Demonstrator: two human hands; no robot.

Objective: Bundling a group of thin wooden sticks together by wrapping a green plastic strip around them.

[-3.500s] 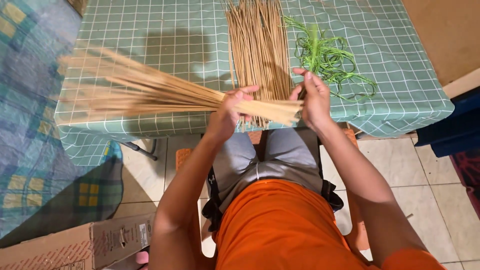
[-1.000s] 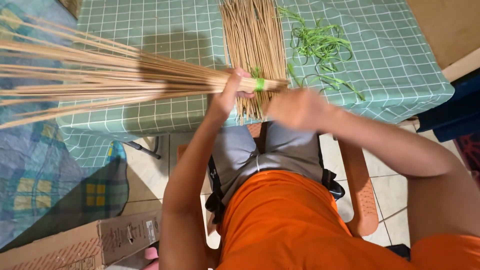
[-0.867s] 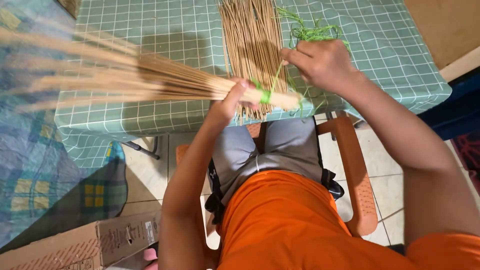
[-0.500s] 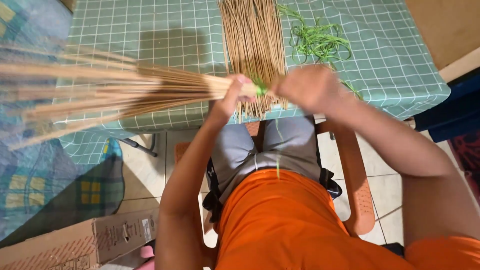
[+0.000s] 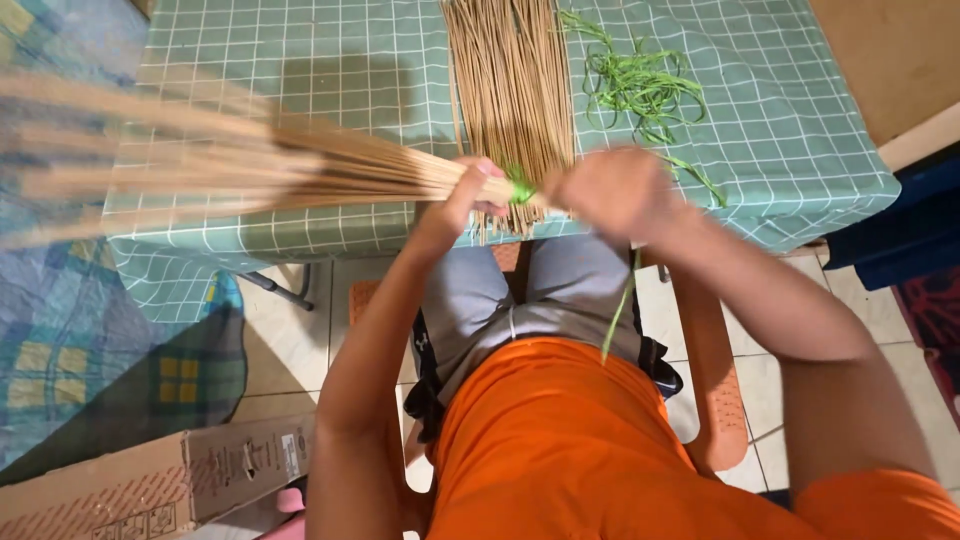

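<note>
My left hand grips a bundle of thin tan sticks that fans out to the left, blurred by motion. A green strip is wound around the bundle's end, just right of that hand. My right hand, also blurred, is closed at the bundle's end on the green strip, whose loose tail hangs down over my lap. Both hands sit at the near edge of the table.
A pile of loose tan sticks lies lengthwise on the green checked tablecloth. Loose green strips lie to its right. A cardboard box lies on the tiled floor, lower left. I sit on an orange chair.
My right hand has circled around the bundle's end with the green strip, going out over the table and back. The stick bundle has swung slightly while my left hand kept its grip.
</note>
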